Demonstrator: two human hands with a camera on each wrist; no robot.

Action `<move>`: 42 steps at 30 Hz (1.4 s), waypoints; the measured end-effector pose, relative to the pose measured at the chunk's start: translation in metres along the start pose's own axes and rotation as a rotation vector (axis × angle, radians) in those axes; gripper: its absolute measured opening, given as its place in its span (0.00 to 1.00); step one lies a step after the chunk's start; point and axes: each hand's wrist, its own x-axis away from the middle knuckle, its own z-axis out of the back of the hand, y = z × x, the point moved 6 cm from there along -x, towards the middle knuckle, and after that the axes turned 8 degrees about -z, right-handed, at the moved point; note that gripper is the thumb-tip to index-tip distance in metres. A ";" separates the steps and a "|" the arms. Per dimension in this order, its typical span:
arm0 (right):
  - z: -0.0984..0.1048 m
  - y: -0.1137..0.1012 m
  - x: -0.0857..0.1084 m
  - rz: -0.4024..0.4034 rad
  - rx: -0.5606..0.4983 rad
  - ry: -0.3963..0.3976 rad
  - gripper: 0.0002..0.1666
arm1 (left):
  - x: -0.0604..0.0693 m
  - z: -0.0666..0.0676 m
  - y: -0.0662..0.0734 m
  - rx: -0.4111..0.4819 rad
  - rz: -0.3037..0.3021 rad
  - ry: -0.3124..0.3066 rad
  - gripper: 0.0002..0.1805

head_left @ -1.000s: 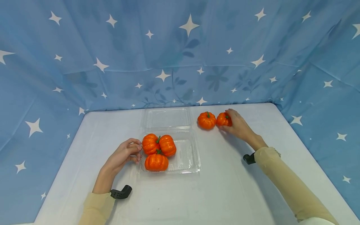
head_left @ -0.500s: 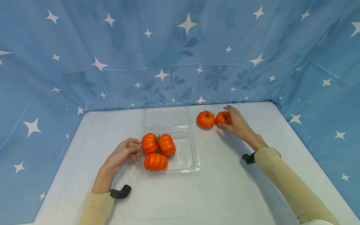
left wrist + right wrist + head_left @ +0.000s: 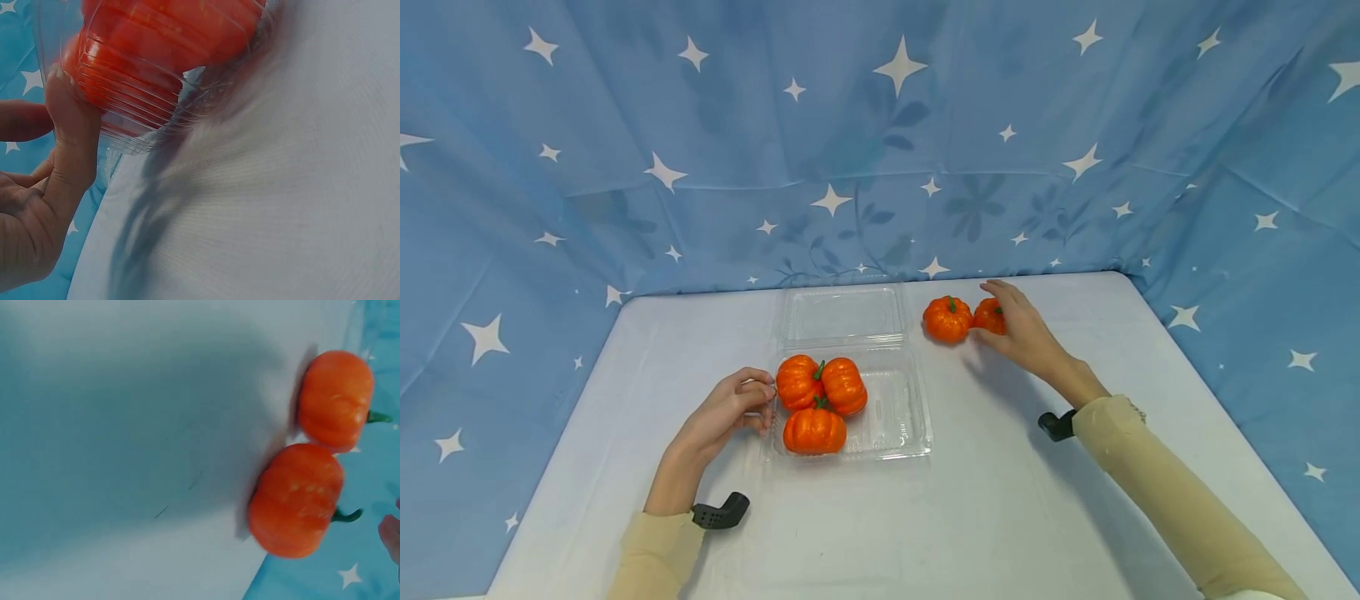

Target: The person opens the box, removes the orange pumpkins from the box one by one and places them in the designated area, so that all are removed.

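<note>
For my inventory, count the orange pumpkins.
5: three pumpkins in the clear container, two more pumpkins on the table farther right, one partly behind the right hand.

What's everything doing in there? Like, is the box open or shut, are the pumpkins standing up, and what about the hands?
Clear box: open
Lid: folded back behind the box
Three pumpkins: in the box, tipped on their sides
Two pumpkins: outside the box, upright, side by side
Left hand: touching the box's side
Right hand: close to the pumpkin on the right, not gripping it
Curtain: hanging, creased
</note>
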 end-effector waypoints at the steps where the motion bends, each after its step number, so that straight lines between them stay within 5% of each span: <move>1: 0.000 -0.003 0.000 0.006 -0.009 0.002 0.44 | 0.000 0.000 0.000 -0.001 0.000 0.001 0.17; 11: -0.002 -0.030 0.001 0.065 -0.061 -0.026 0.43 | 0.002 0.001 -0.002 -0.001 -0.001 -0.003 0.16; 21: -0.005 -0.059 0.006 0.056 -0.179 -0.154 0.42 | 0.001 -0.001 -0.001 0.012 -0.004 -0.002 0.14; 28: -0.013 -0.078 0.008 0.093 -0.162 -0.195 0.41 | -0.001 -0.003 -0.001 0.013 -0.004 -0.006 0.13; 42: -0.031 -0.109 0.010 0.154 -0.149 -0.420 0.37 | -0.001 -0.003 -0.001 0.012 -0.003 -0.003 0.10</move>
